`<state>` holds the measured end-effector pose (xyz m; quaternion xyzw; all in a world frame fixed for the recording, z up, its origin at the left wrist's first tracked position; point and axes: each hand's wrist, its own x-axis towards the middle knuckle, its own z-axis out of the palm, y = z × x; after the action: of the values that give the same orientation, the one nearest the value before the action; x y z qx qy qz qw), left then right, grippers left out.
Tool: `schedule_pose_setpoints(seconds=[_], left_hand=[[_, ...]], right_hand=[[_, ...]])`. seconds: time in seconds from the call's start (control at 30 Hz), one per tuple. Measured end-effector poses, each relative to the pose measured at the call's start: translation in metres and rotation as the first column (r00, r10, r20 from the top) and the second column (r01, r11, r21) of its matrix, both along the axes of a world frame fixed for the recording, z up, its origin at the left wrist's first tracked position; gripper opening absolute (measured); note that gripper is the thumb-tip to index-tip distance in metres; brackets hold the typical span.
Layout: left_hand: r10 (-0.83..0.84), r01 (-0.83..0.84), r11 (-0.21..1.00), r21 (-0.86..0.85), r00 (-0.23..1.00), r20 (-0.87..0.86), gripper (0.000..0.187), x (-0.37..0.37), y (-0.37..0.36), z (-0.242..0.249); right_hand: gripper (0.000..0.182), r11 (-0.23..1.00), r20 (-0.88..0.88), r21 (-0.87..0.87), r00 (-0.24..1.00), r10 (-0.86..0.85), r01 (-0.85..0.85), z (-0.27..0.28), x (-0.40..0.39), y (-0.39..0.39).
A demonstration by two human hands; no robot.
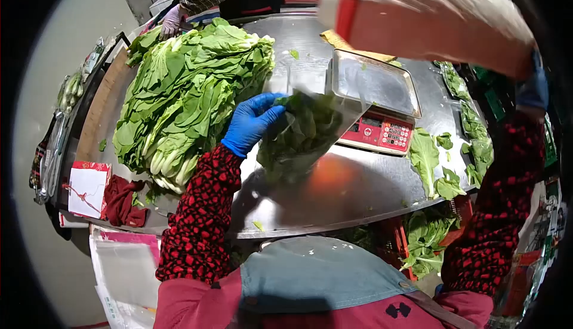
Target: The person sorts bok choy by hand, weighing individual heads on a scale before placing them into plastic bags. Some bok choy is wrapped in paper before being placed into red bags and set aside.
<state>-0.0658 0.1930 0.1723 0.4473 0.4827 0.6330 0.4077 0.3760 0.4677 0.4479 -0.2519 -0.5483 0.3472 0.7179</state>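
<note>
My left hand [253,123], in a blue glove, is closed on the top of a clear plastic bag [304,132] with dark green leaves inside. The bag hangs tilted over the metal table [358,209]. Raised at the upper right, my blue-gloved right hand [533,84] is at the lower end of a large pinkish-red and white package [430,25], close to the camera and smeared by motion. Its fingers are partly hidden, but they seem wrapped round the end. To the left of the bag lies a big heap of leafy greens [185,102].
A scale [376,84] with a red keypad stands right of the bag. Loose leaves [425,162] and bagged greens [474,126] lie at the right. A red cloth [124,201] lies front left. Across the table, another person's gloved hand [172,22] touches the heap.
</note>
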Motion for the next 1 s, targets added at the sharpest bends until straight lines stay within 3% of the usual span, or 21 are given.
schedule_pose_setpoints(seconds=[0.03,0.07,0.1,0.17,0.2,0.3,0.33,0.37,0.4,0.5,0.57,0.6,0.67,0.7,0.73,0.77,0.8,0.83,0.9,0.93,1.0], left_hand=[[0.082,-0.082,0.996,0.037,0.996,0.024,0.011,0.001,0.007,-0.006],[0.161,-0.163,0.983,0.087,0.987,0.027,0.01,-0.003,0.016,-0.017],[0.24,-0.242,0.961,0.136,0.97,0.033,0.01,-0.008,0.024,-0.023],[0.281,-0.291,0.957,0.012,0.933,0.226,0.01,-0.016,0.037,-0.018],[0.358,-0.371,0.929,-0.004,0.893,0.274,0.01,-0.019,0.048,-0.023],[0.337,-0.363,0.93,0.053,0.902,0.27,0.014,-0.017,0.06,-0.009],[0.255,-0.301,0.944,0.137,0.927,0.277,0.015,-0.015,0.059,-0.007],[0.16,-0.191,0.962,0.196,0.973,0.166,0.014,-0.008,0.051,0.004],[0.065,-0.075,0.969,0.234,0.997,0.051,0.015,0.004,0.037,0.02],[-0.104,0.122,0.992,0.026,0.922,-0.372,0.02,0.044,-0.011,0.028],[-0.08,0.106,0.994,-0.004,0.718,-0.692,0.017,0.058,-0.045,-0.033],[-0.12,0.073,0.993,-0.096,0.624,-0.772,0.017,0.068,-0.064,-0.065],[-0.274,0.035,0.953,-0.301,0.527,-0.805,0.02,0.086,-0.101,-0.119],[-0.287,0.018,0.95,-0.311,0.438,-0.852,0.025,0.098,-0.115,-0.127],[-0.289,0.004,0.947,-0.321,0.45,-0.845,0.025,0.108,-0.126,-0.128],[-0.235,-0.064,0.945,-0.322,0.553,-0.799,0.028,0.118,-0.138,-0.126],[-0.171,-0.132,0.935,-0.329,0.646,-0.744,0.032,0.126,-0.147,-0.121],[-0.064,-0.157,0.956,-0.248,0.714,-0.697,0.039,0.128,-0.152,-0.108],[0.32,-0.428,0.864,-0.266,0.874,-0.367,0.041,0.148,-0.177,-0.115],[0.433,-0.542,0.771,-0.334,0.831,-0.348,0.033,0.155,-0.181,-0.102],[0.417,-0.54,0.718,-0.44,0.839,-0.349,0.03,0.156,-0.193,-0.115]], right_hand=[[0.04,0.979,0.05,-0.172,0.994,-0.099,0.106,-0.033,0.031,0.012],[0.039,0.974,-0.185,-0.227,0.98,-0.068,0.025,-0.071,0.046,0.016],[0.04,0.886,-0.223,-0.43,0.971,0.082,-0.173,-0.112,0.094,0.029],[0.055,0.711,-0.392,-0.656,0.919,-0.033,-0.254,-0.193,0.147,0.039],[0.053,0.644,-0.309,-0.756,0.931,-0.193,-0.117,-0.224,0.15,0.027],[0.046,0.596,-0.469,-0.787,0.783,-0.408,-0.16,-0.338,0.184,0.027],[0.045,0.663,-0.52,-0.706,0.819,-0.244,-0.251,-0.403,0.216,0.039],[0.043,0.583,-0.498,-0.769,0.817,-0.29,-0.262,-0.407,0.19,0.013],[0.046,0.466,-0.64,-0.737,0.728,-0.246,-0.491,-0.44,0.2,0.013],[0.055,0.267,-0.257,-0.941,0.953,-0.162,-0.208,-0.395,0.091,-0.069],[0.05,0.186,-0.408,-0.882,0.899,0.16,-0.433,-0.426,0.083,-0.077],[0.045,0.175,-0.32,-0.918,0.925,0.205,-0.356,-0.418,0.049,-0.092],[0.043,0.114,-0.288,-0.927,0.873,0.393,-0.357,-0.415,0.003,-0.112],[0.039,-0.015,-0.404,-0.891,0.778,0.481,-0.453,-0.384,-0.034,-0.136],[0.031,-0.02,-0.273,-0.944,0.743,0.611,-0.329,-0.382,-0.053,-0.142],[0.028,0.159,-0.09,-0.936,0.653,0.752,-0.313,-0.428,-0.052,-0.137],[0.035,0.13,-0.067,-0.93,0.503,0.862,-0.345,-0.416,-0.065,-0.149],[0.041,0.211,0.08,-0.936,0.415,0.906,-0.28,-0.41,-0.079,-0.163],[0.051,0.405,0.286,-0.809,0.317,0.904,-0.426,-0.412,-0.091,-0.188],[0.056,0.673,0.612,-0.586,0.299,0.733,-0.45,-0.435,-0.096,-0.192],[0.053,0.683,0.655,-0.645,0.213,0.725,-0.343,-0.433,-0.09,-0.193]])
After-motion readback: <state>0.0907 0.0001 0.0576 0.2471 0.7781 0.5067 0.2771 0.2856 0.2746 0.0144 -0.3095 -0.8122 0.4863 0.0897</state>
